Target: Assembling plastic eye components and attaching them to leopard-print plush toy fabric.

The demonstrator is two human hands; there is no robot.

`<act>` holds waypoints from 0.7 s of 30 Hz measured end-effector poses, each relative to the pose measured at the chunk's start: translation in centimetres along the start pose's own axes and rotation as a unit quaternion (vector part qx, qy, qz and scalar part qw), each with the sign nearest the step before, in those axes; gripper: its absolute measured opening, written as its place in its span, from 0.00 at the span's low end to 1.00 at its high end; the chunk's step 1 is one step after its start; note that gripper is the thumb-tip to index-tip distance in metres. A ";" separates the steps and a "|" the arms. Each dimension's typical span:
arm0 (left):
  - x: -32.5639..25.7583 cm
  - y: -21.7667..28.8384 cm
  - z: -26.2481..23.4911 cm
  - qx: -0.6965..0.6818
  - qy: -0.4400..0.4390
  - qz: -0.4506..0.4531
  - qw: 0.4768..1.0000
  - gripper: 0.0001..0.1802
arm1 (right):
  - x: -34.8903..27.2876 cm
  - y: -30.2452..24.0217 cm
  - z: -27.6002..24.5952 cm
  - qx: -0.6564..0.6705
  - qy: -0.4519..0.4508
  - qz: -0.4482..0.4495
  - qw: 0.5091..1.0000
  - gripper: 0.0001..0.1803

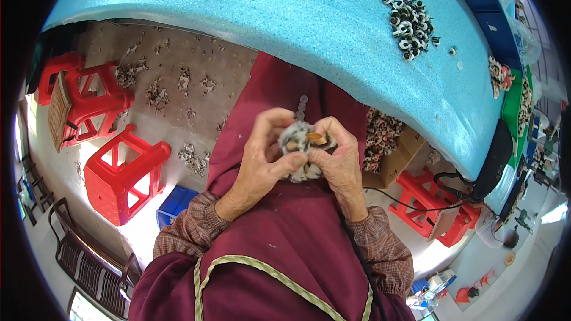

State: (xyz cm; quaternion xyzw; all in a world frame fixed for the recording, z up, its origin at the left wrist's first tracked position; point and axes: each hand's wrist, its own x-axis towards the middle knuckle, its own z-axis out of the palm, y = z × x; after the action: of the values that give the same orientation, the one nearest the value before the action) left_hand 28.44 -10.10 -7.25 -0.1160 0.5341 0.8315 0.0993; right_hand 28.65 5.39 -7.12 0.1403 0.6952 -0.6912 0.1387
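Over my lap, my left hand (256,157) grips the left side of a small furry plush piece (297,137) with grey, white and black fur. The thumb presses on its front. My right hand (338,163) pinches its right side, by a small orange part (316,138) that stands out from the fur. Pale tufts show at the lower end of the plush. Fingers cover much of it. Just beyond lies a short row of small clear round discs (302,107) on my maroon apron (270,220).
A blue speckled table (256,9) curves ahead, bearing a pile of black-and-white small parts (410,27). Beneath its right side stands a cardboard box (395,157) of plush pieces. Red stools (128,172) flank me; a blue bin (172,205) sits left. Fluffy scraps (157,92) litter the floor.
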 end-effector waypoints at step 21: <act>0.3 -1.2 -0.3 0.099 -0.043 -0.098 0.989 0.15 | -0.7 -0.3 -0.1 0.071 -0.034 0.071 0.994 0.11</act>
State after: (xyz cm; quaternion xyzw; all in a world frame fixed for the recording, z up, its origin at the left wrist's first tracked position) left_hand 28.55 -9.85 -8.47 -0.1213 0.5952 0.7649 0.2143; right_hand 29.16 5.47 -6.57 0.1751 0.6279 -0.7314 0.2004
